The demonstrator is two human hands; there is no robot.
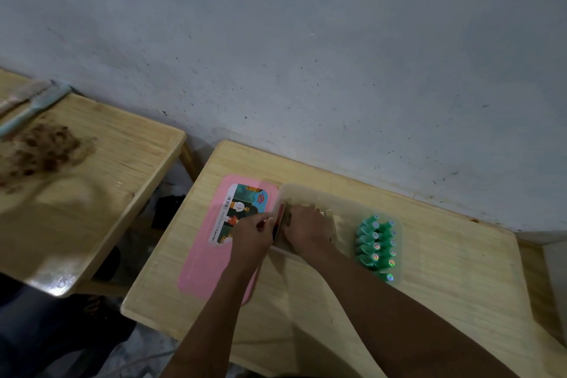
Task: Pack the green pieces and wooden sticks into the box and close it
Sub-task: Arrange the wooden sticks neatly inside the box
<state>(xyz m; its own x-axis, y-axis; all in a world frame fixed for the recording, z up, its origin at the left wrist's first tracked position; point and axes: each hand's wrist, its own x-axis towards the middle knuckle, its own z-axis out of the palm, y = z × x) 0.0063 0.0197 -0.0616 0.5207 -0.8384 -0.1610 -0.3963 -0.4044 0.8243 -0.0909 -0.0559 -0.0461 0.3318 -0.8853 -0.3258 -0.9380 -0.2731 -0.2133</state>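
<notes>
A clear plastic box (310, 192) stands on the wooden table (460, 270). Several green pieces (376, 244) with shiny round stickers fill its right end in two rows. Wooden sticks (328, 218) lie bunched in its left end. My right hand (305, 228) is inside the box, closed over the sticks. My left hand (253, 235) pinches the box's left wall and the sticks' end. The pink lid (204, 267) with a printed label lies flat on the table, left of the box and partly under my left forearm.
A second wooden table (92, 193) stands to the left with a dark brown stain and a pale strip at its far corner. A gap separates the two tables. A grey wall rises right behind the table.
</notes>
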